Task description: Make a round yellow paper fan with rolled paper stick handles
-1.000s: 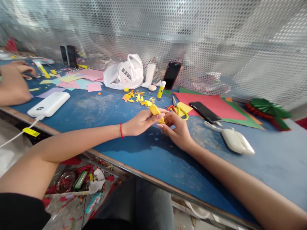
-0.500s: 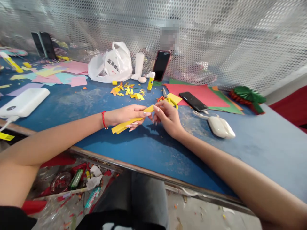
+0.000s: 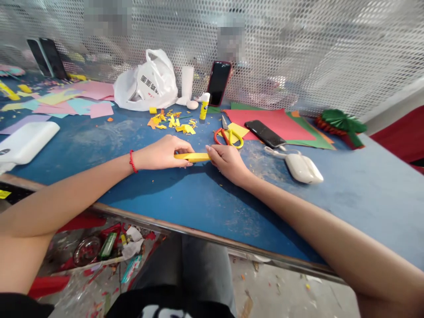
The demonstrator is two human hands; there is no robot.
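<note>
A folded yellow paper strip (image 3: 198, 157) is stretched level between my two hands, above the blue table. My left hand (image 3: 165, 153), with a red bracelet at its wrist, pinches the strip's left part. The right end is gripped by my right hand (image 3: 228, 162), whose fingers are curled round it and partly hidden. Just behind the right hand lie scissors (image 3: 228, 136) with red and yellow handles, partly over a small yellow paper. Yellow and orange paper scraps (image 3: 172, 122) lie in a loose heap beyond my left hand, near an upright yellow glue stick (image 3: 204, 106).
At the back stand a white plastic bag (image 3: 149, 84) and a propped phone (image 3: 219, 83). A black phone (image 3: 265, 133) rests on red paper (image 3: 285, 123). A white case (image 3: 303, 168) lies right, a white power bank (image 3: 29, 141) left. The table's front edge (image 3: 159, 223) runs below my forearms.
The strip has turned from slanting to nearly level, and its left end has gone into my left hand. My right hand has closed on the right end. The camera view has shifted slightly.
</note>
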